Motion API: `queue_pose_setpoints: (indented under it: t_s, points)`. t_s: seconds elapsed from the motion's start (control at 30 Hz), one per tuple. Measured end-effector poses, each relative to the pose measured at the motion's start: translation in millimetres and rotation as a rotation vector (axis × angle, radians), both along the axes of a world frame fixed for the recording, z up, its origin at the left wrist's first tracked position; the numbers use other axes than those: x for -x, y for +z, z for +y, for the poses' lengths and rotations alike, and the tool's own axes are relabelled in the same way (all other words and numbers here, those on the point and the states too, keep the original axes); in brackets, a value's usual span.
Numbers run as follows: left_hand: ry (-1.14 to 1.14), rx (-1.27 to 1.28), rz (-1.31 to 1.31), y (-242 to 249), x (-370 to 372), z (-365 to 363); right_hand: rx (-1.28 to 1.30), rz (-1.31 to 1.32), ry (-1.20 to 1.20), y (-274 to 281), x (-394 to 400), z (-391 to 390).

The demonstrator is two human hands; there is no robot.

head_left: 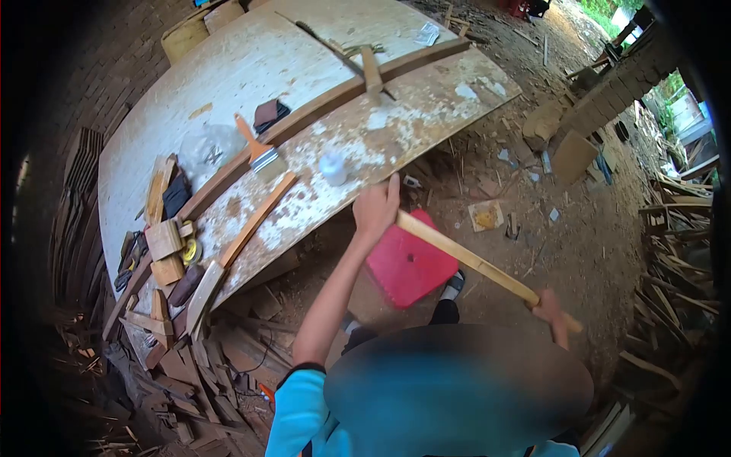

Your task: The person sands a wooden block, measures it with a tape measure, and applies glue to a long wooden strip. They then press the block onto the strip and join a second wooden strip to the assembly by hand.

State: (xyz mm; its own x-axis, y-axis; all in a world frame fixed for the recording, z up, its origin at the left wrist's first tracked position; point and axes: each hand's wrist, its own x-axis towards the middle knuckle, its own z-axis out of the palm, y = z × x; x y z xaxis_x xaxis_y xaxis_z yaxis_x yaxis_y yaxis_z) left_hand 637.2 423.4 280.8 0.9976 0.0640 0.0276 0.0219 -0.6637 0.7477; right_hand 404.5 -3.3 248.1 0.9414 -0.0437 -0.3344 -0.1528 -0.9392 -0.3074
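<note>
A long, pale wooden strip (472,261) slants across in front of me, above a red plastic stool (407,263). My left hand (377,207) is closed around its upper end, close to the front edge of the work table (434,95). Near the lower end, my right hand (551,311) wraps around the strip, and a short piece sticks out past it. A small white bottle (332,167) stands on the table just beyond my left hand. Beside it lie a paintbrush (263,156) with an orange handle and a thin brown wooden strip (257,221).
A long curved wooden beam (312,116) lies along the table. Wooden blocks (164,240), a yellow tape roll (192,250) and a dark cloth (268,114) lie by it. Scrap wood (205,381) is heaped at lower left, with more strips (670,289) stacked at right.
</note>
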Motion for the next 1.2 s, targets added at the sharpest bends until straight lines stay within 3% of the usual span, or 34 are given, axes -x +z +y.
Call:
queue_pose_setpoints:
  t_s: [0.17,0.27,0.3,0.4,0.7,1.0,1.2]
  points:
    - [0.248,-0.185,0.057,-44,-159,-53,-0.185,-0.049,0.033,-64,-97,-12]
    - [0.337,-0.402,-0.036,-81,-183,-40,-0.235,-0.032,0.086,-71,-141,4]
    - [0.341,-0.339,0.1,-84,-185,-33,-0.254,0.011,0.079,-71,-156,4]
    - [0.473,-0.405,-0.148,-89,-185,-33,-0.242,0.075,0.122,-85,-175,-3]
    - [0.467,-0.363,0.113,-76,-185,-34,-0.299,0.096,0.205,-136,-183,-12]
    - [0.469,-0.396,0.076,-80,-184,-33,-0.318,0.096,0.206,-150,-184,-10]
    - [0.452,-0.416,0.096,-71,-179,-36,-0.477,0.057,0.179,-176,-191,-9]
